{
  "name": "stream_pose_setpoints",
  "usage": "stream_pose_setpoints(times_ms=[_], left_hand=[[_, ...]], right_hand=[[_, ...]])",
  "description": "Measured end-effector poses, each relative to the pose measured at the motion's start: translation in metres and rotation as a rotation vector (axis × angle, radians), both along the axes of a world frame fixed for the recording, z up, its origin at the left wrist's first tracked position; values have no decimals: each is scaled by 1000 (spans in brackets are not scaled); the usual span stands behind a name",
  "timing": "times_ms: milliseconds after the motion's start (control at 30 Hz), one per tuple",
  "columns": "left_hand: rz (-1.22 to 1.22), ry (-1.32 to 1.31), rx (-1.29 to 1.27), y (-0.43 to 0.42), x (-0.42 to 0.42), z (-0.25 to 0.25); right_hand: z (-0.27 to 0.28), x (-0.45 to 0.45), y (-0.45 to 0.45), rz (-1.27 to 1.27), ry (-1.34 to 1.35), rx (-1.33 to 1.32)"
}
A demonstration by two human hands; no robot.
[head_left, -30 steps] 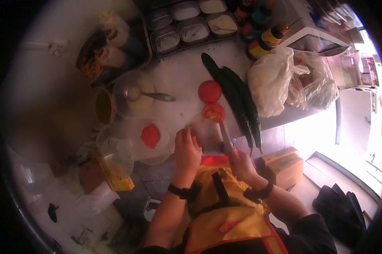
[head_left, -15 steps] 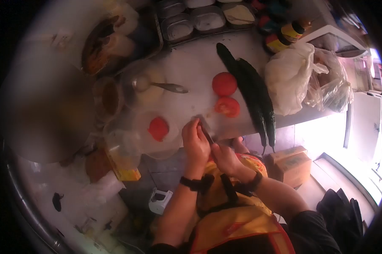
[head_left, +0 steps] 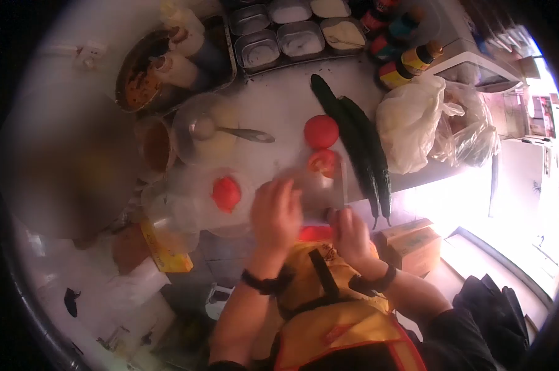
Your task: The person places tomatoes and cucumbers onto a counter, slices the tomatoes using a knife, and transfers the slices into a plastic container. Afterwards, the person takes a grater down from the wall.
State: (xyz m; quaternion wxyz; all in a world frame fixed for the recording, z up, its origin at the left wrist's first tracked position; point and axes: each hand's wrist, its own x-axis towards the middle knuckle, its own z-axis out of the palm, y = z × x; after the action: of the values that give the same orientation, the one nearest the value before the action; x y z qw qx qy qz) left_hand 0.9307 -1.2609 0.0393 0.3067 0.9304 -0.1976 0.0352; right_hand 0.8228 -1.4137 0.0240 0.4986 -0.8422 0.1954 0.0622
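Note:
My right hand (head_left: 352, 234) is closed round the handle of a knife (head_left: 344, 185), its blade pointing up beside a cut tomato (head_left: 322, 163). A whole tomato (head_left: 321, 132) touches the cut one from above. To the left, my left hand (head_left: 277, 213) is over the counter's near edge, blurred by motion, and what its fingers hold, if anything, cannot be made out. Further left a red tomato piece (head_left: 226, 194) lies in a clear bowl (head_left: 207, 217). Two long cucumbers (head_left: 357, 136) lie right of the tomatoes.
A spoon (head_left: 247, 134) rests across another bowl. Metal trays (head_left: 301, 41) stand at the back, with sauce bottles (head_left: 409, 64) to their right. Plastic bags (head_left: 409, 123) sit on the right of the counter. A cardboard box (head_left: 412, 248) is below the counter.
Since half a second ago, my hands have moved apart. The knife has swung from my left hand's fingertips to beside the cut tomato. The camera view has shifted slightly.

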Motion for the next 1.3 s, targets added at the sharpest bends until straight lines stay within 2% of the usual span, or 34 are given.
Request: stream_pose_setpoints(times_ms=[67,167,267,333,433,467,567,667,733,800,900,1000,1067,1200,1300], left_hand=[[-20,67,18,-50,9,-6],[32,92,23,-96,15,-36],[156,69,-16,-104,16,-58],[153,31,-21,-97,11,-66],[30,48,-325,-70,4,-67],[20,12,-355,-61,0,-71],[4,79,-363,-37,-7,-79],[-40,84,-295,-21,-15,-83],[-85,-3,-174,-14,-17,-86],[-64,-45,-138,-12,-23,-86],[17,30,-6,-16,-23,-71],[-117,-2,97,-10,-13,-47],[-286,73,203,0,-8,-43],[-239,109,104,-3,-6,-52],[-256,144,27,-13,-4,-49]], right_hand=[[5,-7,-20,-389,300,433],[11,-9,-33,-453,434,467],[-6,-18,-37,-404,445,550],[-8,-16,-35,-368,443,546],[-28,-22,-36,-303,533,499],[-36,-25,-35,-173,445,382],[-35,-21,-33,-42,375,255],[-29,-16,-35,2,362,201],[-32,-16,-36,33,333,153],[-39,-19,-36,39,321,158],[-37,-15,-32,70,314,99],[-34,-13,-32,45,395,157],[-33,-14,-32,52,405,167],[-32,-7,-32,36,309,162],[-24,5,-37,62,397,142]])
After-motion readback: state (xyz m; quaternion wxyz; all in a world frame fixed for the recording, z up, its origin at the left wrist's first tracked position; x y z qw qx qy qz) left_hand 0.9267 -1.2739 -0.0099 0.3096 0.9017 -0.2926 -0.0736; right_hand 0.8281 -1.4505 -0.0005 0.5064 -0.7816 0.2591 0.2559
